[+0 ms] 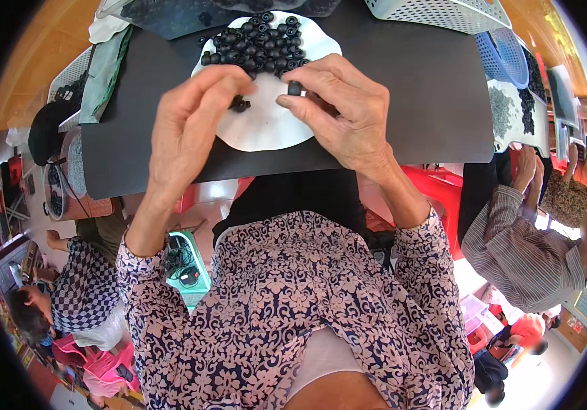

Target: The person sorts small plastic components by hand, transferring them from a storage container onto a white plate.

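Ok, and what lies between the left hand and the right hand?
In the head view, mostly bare white plate, plus small black pieces close to the left hand. The right hand pinches another black piece.

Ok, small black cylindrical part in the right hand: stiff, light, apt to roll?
Probably rolls: the small black cylindrical part looks round-sided. Likely light: the right hand merely pinches it. Seems stiff: no visible squashing.
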The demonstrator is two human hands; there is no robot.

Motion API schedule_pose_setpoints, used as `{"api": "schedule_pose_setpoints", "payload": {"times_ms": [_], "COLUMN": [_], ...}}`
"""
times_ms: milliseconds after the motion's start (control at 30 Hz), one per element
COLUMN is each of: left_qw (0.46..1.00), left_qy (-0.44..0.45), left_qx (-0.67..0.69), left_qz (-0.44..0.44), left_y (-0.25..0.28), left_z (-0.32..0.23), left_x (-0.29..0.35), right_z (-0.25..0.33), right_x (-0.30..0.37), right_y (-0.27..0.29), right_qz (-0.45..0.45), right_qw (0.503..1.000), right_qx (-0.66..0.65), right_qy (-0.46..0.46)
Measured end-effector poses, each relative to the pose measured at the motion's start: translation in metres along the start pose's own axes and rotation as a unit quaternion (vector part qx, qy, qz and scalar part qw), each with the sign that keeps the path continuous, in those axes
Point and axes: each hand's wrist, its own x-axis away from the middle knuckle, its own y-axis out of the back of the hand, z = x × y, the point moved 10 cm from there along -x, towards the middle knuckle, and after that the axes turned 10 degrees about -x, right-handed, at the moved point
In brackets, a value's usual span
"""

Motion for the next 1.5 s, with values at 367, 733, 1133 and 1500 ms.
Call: {"api": "schedule_pose_setpoints", "payload": {"times_ms": [367, 733, 1133, 1500], "left_qw": [0.811, 0.843, 0.876, 0.95], "left_qy": [-0.193, -0.198, -0.209, 0.107], "left_qx": [-0.545, -0.495, -0.431, 0.29], "left_qz": [0.097, 0.079, 0.046, 0.043], "left_y": [-0.033, -0.045, -0.036, -0.048], "left_z": [-0.025, -0.018, -0.026, 0.018], "left_x": [0.0, -0.002, 0.0, 0.008], "right_z": [-0.042, -0.045, -0.043, -0.019], "right_x": [0.009, 0.013, 0.014, 0.007], "right_y": [0.003, 0.0, 0.003, -0.008], "right_qz": [-0.045, -0.029, -0.045, 0.017], "right_qw": [0.913, 0.897, 0.897, 0.976], "right_qx": [-0.325, -0.345, -0.349, -0.167], "right_qy": [-0.241, -0.274, -0.266, -0.138]}}
